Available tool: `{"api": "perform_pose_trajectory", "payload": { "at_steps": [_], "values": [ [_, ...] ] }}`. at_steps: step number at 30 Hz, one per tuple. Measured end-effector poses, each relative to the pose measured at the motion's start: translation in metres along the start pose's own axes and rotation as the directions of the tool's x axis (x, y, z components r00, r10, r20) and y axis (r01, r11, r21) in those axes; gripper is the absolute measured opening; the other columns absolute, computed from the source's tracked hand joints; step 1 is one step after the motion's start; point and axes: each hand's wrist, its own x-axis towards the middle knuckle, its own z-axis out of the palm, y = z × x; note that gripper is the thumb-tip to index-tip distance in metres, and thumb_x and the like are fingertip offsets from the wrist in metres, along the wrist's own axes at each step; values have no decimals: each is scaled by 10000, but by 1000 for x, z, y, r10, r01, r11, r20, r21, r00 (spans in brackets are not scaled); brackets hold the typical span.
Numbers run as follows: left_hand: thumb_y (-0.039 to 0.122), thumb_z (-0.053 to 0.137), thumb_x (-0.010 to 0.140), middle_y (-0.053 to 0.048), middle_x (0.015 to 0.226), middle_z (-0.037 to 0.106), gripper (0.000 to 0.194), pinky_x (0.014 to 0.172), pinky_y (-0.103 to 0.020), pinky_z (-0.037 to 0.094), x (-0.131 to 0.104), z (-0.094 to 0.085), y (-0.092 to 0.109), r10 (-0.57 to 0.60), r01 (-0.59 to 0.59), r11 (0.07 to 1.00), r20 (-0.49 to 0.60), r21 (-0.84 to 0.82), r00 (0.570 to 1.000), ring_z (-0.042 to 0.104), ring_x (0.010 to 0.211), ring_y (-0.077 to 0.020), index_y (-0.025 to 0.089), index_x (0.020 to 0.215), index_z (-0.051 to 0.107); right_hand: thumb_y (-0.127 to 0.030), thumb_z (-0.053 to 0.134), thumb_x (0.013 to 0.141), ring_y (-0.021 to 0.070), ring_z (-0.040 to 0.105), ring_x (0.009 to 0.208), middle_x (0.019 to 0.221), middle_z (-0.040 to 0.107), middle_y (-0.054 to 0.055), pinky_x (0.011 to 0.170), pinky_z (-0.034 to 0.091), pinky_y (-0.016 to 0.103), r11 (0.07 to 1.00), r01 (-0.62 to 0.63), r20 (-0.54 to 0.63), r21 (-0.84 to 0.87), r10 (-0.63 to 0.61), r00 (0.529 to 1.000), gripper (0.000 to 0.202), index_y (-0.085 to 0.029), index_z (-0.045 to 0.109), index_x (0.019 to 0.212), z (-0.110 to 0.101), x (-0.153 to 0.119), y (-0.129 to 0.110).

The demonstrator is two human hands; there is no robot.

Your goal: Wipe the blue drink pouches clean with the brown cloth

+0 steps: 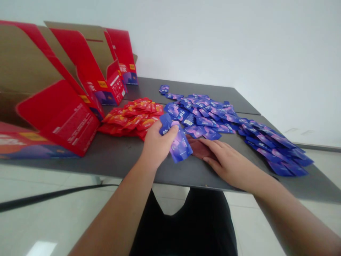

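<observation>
My left hand [157, 142] is closed on a blue-purple sachet [181, 145], its thumb pressed across the front; a second one may lie behind it. Just right of that, my right hand [226, 160] has its fingers and thumb around a reddish-brown flat piece [198, 148], too blurred to name exactly. Beyond both hands, a loose heap of blue-purple sachets [202, 112] spreads over the grey table [170, 174]. A pile of red-orange sachets [133, 117] lies behind and left of my left hand.
Several red cardboard boxes with raised flaps stand along the left, the nearest box [61, 117] at the table's front edge. Overlapping rows of blue-purple sachets [274, 145] lie on the right. A white wall [213, 42] rises behind the table.
</observation>
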Motion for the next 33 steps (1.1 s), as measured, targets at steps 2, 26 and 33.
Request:
{"api": "perform_pose_trajectory", "payload": {
  "at_steps": [2, 26, 33],
  "values": [
    [379, 647, 1006, -48, 999, 800, 225, 796, -347, 602, -5, -7, 2, -4, -1, 997, 77, 74, 997, 760, 870, -234, 200, 1106, 738, -419, 533, 1056, 380, 662, 1304, 1457, 658, 105, 1100, 555, 644, 998, -55, -16, 2, 55, 998, 559, -428, 428, 1606, -4, -12, 6],
    [576, 803, 836, -218, 1755, 359, 1181, 1371, -543, 184, -47, -6, 7, 53, -398, 806, 616, 438, 786, 337, 1639, -340, 44, 1701, 200, -231, 540, 1086, 260, 704, 1174, 1283, 743, 58, 1057, 561, 472, 972, 30, -113, 232, -4, 994, 281, -296, 664, 1329, 0, 10, -16],
    [537, 754, 829, -192, 1727, 423, 1115, 1376, -528, 151, -45, -10, 7, 82, -444, 808, 672, 388, 736, 366, 1627, -304, 70, 1696, 232, -342, 552, 1113, 283, 610, 1363, 1426, 683, 93, 1163, 487, 488, 951, 106, -44, 290, -97, 994, 297, -291, 665, 1383, 6, 2, -39]
  ]
}}
